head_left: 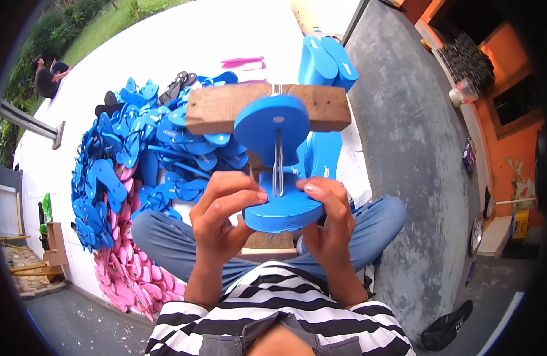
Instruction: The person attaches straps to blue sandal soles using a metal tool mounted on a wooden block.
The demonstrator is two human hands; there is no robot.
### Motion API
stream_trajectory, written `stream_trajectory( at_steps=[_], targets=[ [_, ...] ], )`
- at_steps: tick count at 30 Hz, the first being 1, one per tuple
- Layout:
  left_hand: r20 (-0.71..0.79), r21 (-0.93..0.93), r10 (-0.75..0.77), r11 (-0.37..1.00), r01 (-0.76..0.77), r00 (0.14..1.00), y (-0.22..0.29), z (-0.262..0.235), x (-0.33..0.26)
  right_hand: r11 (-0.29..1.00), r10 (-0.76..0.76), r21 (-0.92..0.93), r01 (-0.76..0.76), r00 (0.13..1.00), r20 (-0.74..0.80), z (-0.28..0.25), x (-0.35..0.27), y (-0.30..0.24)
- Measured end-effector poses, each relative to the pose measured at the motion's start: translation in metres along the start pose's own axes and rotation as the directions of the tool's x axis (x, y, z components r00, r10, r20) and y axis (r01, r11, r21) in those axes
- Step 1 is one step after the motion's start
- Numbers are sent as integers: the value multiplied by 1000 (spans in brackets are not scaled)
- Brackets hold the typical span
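Note:
Between my hands is a blue flip-flop sole [283, 213], bent so that its far end stands up facing me. My left hand [224, 207] pinches its near left edge, and my right hand [330, 213] grips the near right edge, thumb on top. A thin double metal rod [278, 169] runs between the raised part and the near part of the sole. Behind the raised end lies a thick wooden beam [327, 107], part of a stand between my crossed legs. The rod's tip also shows above the sole in front of the beam.
A large heap of blue flip-flops [131, 130] spreads to the left, with pink flip-flops [131, 267] nearer me. Blue soles [319, 62] stand stacked beyond the beam. A person [48, 77] sits far left. A grey floor strip [404, 148] and orange wall lie right.

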State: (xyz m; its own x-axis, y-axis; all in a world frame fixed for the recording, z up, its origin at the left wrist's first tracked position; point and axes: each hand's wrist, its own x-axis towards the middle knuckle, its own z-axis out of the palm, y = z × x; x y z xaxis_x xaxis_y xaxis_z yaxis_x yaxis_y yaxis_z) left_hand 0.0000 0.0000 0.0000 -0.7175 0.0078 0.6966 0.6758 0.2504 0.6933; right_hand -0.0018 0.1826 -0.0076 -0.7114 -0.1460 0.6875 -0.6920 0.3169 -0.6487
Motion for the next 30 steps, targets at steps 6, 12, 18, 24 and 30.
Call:
stream_trajectory(
  at_steps=[6,12,18,24,30],
  targets=[
    [9,-59,-223,973,224,975,11,-3,20,988,113,-100,-114,993,-21,4,13,-14],
    [-67,-151,-360,925,348,930,18,6,30,967,177,-166,-193,978,-106,9,13,-14],
    [-107,-75,-389,921,383,915,7,9,41,963,229,-105,-247,960,-159,12,21,6],
    [-90,-32,-350,937,349,932,8,7,32,977,211,24,-211,953,-217,8,17,9],
    [-171,-13,-327,944,329,930,-15,15,44,983,134,-80,-166,942,-309,20,34,20]
  ],
)
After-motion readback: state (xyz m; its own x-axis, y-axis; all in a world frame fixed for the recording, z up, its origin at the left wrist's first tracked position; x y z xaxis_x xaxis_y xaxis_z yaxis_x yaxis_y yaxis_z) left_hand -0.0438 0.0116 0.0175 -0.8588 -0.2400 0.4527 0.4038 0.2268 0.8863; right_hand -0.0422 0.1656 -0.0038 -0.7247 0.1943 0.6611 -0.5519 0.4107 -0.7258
